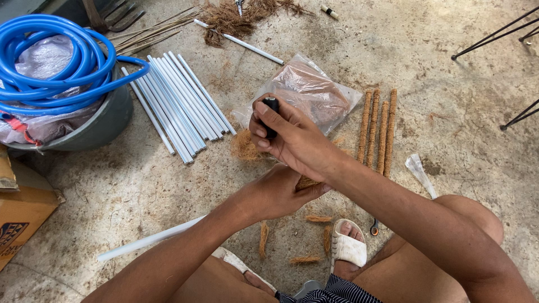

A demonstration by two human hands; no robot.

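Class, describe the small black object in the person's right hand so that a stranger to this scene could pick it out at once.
Start at the clear plastic bag of brown fibre lying on the concrete floor. Just in front of it, the right hand is raised above the left hand. The black object sits upright in its curled fingers, the only dark, stubby item among white tubes and brown wrapped sticks.
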